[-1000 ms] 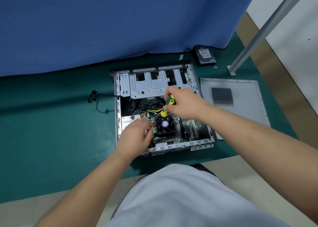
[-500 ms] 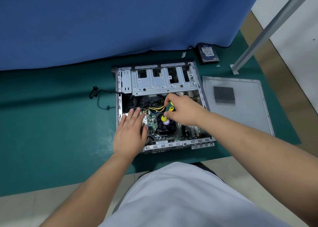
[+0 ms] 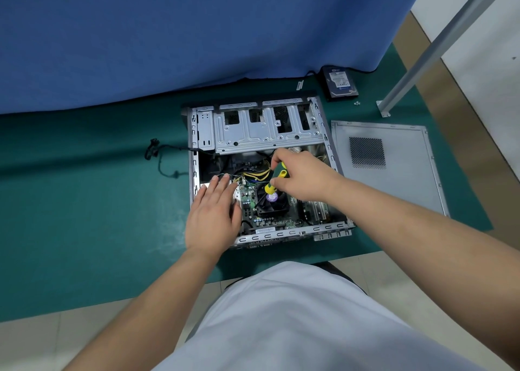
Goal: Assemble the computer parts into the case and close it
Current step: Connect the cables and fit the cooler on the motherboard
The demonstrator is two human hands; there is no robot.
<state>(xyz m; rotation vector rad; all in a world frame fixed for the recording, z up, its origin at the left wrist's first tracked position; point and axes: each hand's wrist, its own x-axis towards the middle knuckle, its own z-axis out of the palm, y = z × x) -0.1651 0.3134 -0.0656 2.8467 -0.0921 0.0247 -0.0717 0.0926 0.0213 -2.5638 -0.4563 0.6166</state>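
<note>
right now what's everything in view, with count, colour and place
case: 1, grey, open on the mat, centre
fan: 1, black, inside the case
screwdriver: 1, green and yellow, over the fan
side panel: 1, grey, flat, right of the case
hard drive: 1, black, behind the panel
screws: few, silver, near the drive
cable: 1, black, left of the case
mat: 1, green
curtain: 1, blue, behind
left hand: flat on the case's left side
right hand: grips the screwdriver

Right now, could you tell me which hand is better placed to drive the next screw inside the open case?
The right hand: it already grips the green-and-yellow screwdriver above the black cooler fan, while the left hand rests flat, fingers straight.
</note>
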